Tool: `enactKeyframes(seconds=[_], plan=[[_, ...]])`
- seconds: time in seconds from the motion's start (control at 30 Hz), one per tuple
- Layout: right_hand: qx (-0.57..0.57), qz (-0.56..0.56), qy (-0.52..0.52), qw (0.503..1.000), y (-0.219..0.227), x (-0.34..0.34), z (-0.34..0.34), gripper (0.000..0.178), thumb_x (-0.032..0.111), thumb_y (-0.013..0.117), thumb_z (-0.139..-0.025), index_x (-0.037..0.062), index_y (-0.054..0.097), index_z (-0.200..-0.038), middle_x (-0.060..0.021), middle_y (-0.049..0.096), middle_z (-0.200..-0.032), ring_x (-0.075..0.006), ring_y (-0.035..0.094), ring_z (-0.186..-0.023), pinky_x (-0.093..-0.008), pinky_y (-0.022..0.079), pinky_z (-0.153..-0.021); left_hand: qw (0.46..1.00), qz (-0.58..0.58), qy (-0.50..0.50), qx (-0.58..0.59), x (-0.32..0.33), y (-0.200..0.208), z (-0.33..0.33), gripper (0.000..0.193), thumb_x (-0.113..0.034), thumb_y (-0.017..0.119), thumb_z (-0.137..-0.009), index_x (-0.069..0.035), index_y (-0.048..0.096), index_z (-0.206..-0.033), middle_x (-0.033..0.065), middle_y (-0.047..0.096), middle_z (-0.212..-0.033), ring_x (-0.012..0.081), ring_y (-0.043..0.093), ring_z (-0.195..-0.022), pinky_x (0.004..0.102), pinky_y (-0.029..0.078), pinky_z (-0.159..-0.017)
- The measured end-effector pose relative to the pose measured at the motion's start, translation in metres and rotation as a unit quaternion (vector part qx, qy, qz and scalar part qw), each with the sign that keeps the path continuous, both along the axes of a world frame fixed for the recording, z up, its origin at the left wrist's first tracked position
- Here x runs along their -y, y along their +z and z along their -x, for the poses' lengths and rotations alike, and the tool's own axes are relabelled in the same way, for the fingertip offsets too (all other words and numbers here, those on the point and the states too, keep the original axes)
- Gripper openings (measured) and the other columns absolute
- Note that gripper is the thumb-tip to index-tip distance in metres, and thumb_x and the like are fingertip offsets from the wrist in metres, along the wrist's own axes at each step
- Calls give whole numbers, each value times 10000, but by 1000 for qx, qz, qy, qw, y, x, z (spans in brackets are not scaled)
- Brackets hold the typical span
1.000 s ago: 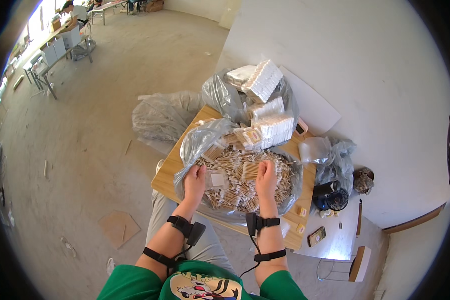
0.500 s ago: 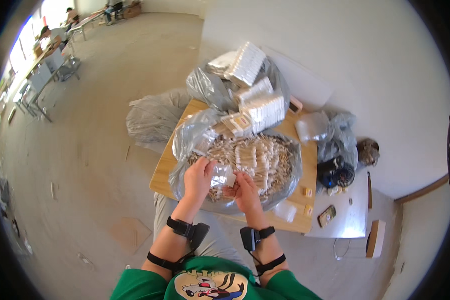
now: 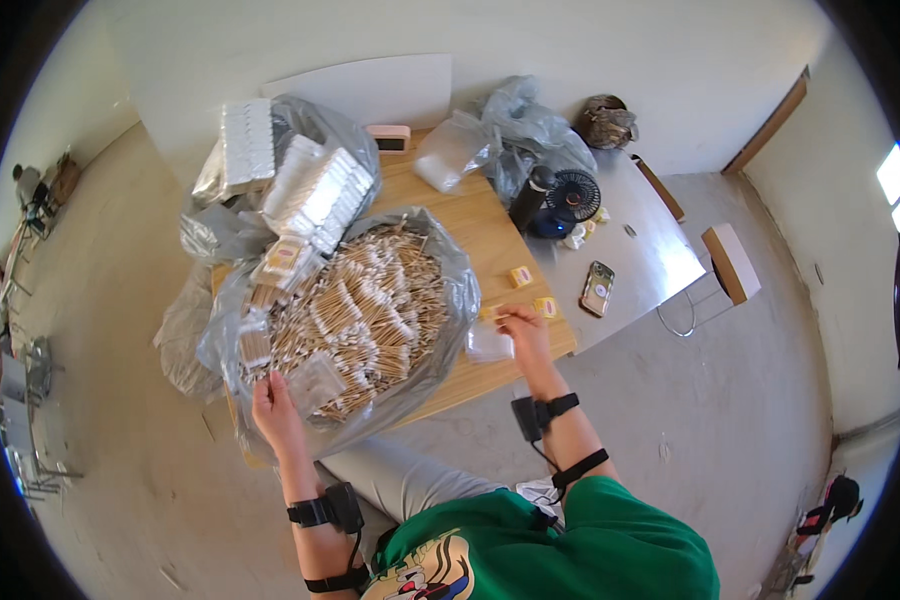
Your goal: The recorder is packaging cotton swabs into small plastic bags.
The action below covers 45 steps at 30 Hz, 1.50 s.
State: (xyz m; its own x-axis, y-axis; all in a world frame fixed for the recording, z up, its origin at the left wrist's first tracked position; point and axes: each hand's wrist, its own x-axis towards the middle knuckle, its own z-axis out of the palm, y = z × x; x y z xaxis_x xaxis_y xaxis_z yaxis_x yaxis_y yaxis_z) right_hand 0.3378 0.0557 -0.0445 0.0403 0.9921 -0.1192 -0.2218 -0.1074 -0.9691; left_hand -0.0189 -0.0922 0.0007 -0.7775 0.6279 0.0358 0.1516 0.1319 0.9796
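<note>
My left hand (image 3: pixel 278 408) pinches the edge of a clear plastic bag (image 3: pixel 317 382), which lies over a heap of cotton swabs (image 3: pixel 390 290). The swabs, wooden-stemmed with white tips, fill a large grey plastic bag (image 3: pixel 454 262) with its mouth spread wide. Right of it my right hand (image 3: pixel 526 338) is closed at the fingertips on what looks like a small yellow card (image 3: pixel 493 312). Below those fingers is a pile of clear bags (image 3: pixel 489 346). Two small stacks of yellow cards, one farther off (image 3: pixel 520 276) and one beside the hand (image 3: pixel 544 307), rest on the wooden table (image 3: pixel 440 404).
Packed swab bundles (image 3: pixel 315 195) lie in another grey bag behind the heap. A pink-framed device (image 3: pixel 388 138) stands at the table's back. On the adjoining metal table (image 3: pixel 638 262) are a black bottle (image 3: pixel 532 196), a small fan (image 3: pixel 572 197) and a phone (image 3: pixel 597 289).
My view has swung to the right. My hands, earlier together at the clear bag, are now apart: the right one has gone to the yellow cards while the left keeps the bag over the swabs.
</note>
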Motion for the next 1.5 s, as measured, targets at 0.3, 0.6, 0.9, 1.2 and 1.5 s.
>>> enactKeyframes(seconds=[0.3, 0.6, 0.9, 1.2, 1.5], plan=[[202, 86, -162, 962, -81, -54, -124, 139, 72, 576, -798, 25, 686, -869, -28, 621, -706, -97, 572, -634, -223, 460, -584, 1000, 12, -11, 27, -13, 3, -19, 318, -253, 548, -934, -62, 487, -687, -51, 388, -536, 32, 322, -483, 225, 244, -434], [421, 4, -89, 903, -90, -78, -140, 60, 68, 586, -747, 62, 630, -789, -42, 619, -684, -158, 570, -612, -291, 454, -581, 997, -1, -46, 60, -14, -8, -21, 307, -245, 547, -935, -73, 493, -687, -56, 398, -550, 30, 321, -483, 220, 241, -435], [679, 19, -41, 732, -45, -57, -96, 157, 121, 609, -783, 142, 617, -938, -112, 558, -952, -314, 589, -919, -438, 485, -763, 997, 10, -55, 57, -20, 0, -38, 323, -226, 552, -931, -76, 453, -662, -42, 383, -532, 46, 323, -479, 237, 259, -436], [133, -115, 154, 972, 10, 50, 44, 252, 87, 585, -876, 56, 487, -1107, -36, 562, -793, -122, 559, -695, -262, 451, -619, 979, 39, -199, 33, -35, 10, -97, 301, -192, 576, -910, -48, 465, -670, -20, 421, -534, 71, 371, -496, 263, 314, -456], [155, -16, 54, 986, -15, 39, 12, 316, -45, 559, -824, 45, 448, -1105, -59, 573, -744, -124, 581, -652, -264, 481, -540, 981, 36, -185, -38, -17, 5, -73, 267, -200, 559, -920, -34, 525, -714, 15, 482, -533, 90, 452, -480, 253, 351, -450]])
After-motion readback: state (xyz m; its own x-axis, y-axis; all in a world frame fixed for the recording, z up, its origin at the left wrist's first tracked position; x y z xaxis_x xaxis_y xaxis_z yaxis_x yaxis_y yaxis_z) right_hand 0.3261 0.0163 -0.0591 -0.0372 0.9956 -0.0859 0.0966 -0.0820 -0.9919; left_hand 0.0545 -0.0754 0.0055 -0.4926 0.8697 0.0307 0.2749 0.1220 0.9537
